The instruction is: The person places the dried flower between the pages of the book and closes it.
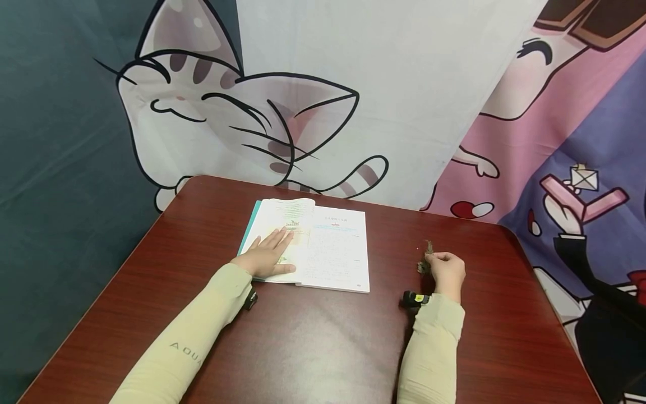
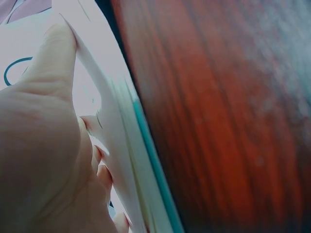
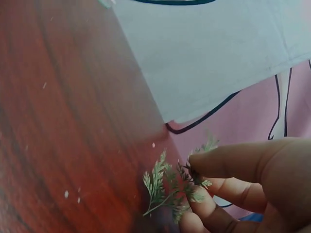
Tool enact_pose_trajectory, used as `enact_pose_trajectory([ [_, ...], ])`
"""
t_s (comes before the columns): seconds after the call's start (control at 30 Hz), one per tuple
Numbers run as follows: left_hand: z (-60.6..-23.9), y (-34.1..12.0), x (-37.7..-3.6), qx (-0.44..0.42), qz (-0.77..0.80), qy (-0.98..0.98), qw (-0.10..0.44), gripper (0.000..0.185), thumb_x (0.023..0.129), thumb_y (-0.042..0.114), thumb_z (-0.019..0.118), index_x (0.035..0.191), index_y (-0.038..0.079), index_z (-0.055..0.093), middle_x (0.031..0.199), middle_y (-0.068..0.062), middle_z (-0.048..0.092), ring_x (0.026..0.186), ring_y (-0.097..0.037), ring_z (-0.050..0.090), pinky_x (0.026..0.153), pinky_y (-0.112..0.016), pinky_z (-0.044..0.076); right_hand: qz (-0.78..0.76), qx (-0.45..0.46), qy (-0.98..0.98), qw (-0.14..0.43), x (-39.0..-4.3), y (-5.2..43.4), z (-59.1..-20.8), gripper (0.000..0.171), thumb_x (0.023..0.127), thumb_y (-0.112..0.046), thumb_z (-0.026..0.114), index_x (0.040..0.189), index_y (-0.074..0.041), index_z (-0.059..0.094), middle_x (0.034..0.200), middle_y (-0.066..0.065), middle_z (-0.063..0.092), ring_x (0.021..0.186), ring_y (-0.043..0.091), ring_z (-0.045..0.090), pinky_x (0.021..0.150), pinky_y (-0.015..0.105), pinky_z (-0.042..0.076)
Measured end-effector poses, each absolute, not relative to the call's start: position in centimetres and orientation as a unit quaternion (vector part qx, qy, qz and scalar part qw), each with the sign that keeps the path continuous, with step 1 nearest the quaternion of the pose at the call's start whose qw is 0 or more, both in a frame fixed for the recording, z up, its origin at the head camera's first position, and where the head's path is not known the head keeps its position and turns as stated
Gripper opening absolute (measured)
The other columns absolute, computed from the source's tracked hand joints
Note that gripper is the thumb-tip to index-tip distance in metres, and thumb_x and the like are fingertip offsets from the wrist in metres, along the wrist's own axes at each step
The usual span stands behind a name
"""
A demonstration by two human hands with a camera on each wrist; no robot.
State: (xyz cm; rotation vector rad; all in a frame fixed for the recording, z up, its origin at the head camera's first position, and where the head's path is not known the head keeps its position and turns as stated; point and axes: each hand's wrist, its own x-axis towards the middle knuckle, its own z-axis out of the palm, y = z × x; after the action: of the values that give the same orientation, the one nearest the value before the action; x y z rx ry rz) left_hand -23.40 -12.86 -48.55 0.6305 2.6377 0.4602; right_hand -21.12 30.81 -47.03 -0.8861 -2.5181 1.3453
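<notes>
A dark red-brown wooden table with rounded corners [image 1: 313, 342] carries everything here, set against hanging cartoon-printed cloth backdrops [image 1: 313, 101]. On it, left of centre, lies an open white-paged book with a teal cover edge [image 1: 330, 252], spread flat. The left hand [image 1: 267, 255] rests palm-down on the book's left-hand page, fingers straight and together, pressing the paper flat rather than gripping it. The book looks light and floppy; its thin pages would bend and spring up if let go, so flat pressure near the spine seems the sound way to hold it.

Well apart from the book, to its right, the right hand [image 1: 446, 272] hovers just over the table with its fingers curled, pinching a small dried feathery green-brown leaf sprig [image 3: 172, 187] between thumb and fingertips [image 3: 228, 162]. The sprig seems almost weightless, brittle and easily crushed; its fine fronds would likely crumble under a firm squeeze, so the thin stem at its base is the safest place to hold, and lightly.

From the head view the sprig is a small dark tuft, and whether it touches the table is unclear. The left wrist view is blurred and shows only page edges. The print on the pages is too small to read. Small pale specks [image 3: 66, 194] dot the wood nearby; what they are cannot be told.
</notes>
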Motion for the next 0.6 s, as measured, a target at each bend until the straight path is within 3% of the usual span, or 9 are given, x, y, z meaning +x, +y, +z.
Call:
enact_pose_trajectory([
  [0.2, -48.2, -12.9, -23.2, 0.228, 0.167, 0.939, 0.194, 0.097, 0.099, 0.063, 0.050, 0.164, 0.009, 0.003, 0.170, -0.015, -0.004, 0.156, -0.032, -0.004, 0.121, -0.062, 0.000, 0.475, -0.261, -0.836, 0.083, -21.4, 30.4, -46.8, 0.025, 0.091, -0.018, 0.072, 0.101, 0.005, 0.071, 0.085, 0.007, 0.064, 0.080, 0.020, 0.055, 0.064, 0.026, 0.046],
  [0.33, -48.6, -13.0, -23.4, 0.227, 0.164, 0.941, 0.190, 0.098, 0.098, 0.066, 0.048, 0.164, 0.010, 0.003, 0.170, -0.014, -0.004, 0.156, -0.031, -0.004, 0.121, -0.062, 0.001, 0.497, -0.244, -0.829, 0.079, -21.6, 30.1, -46.6, 0.024, 0.092, -0.018, 0.072, 0.102, 0.004, 0.069, 0.076, -0.003, 0.059, 0.065, 0.013, 0.054, 0.056, 0.024, 0.048],
  [0.6, -48.9, -13.0, -23.6, 0.224, 0.161, 0.941, 0.194, 0.096, 0.099, 0.063, 0.049, 0.164, 0.012, 0.001, 0.170, -0.012, -0.005, 0.156, -0.030, -0.004, 0.121, -0.062, 0.002, 0.545, -0.215, -0.808, 0.062, -21.9, 29.3, -46.1, 0.026, 0.094, -0.022, 0.074, 0.105, 0.001, 0.071, 0.078, -0.006, 0.063, 0.066, 0.009, 0.059, 0.062, 0.026, 0.051],
])
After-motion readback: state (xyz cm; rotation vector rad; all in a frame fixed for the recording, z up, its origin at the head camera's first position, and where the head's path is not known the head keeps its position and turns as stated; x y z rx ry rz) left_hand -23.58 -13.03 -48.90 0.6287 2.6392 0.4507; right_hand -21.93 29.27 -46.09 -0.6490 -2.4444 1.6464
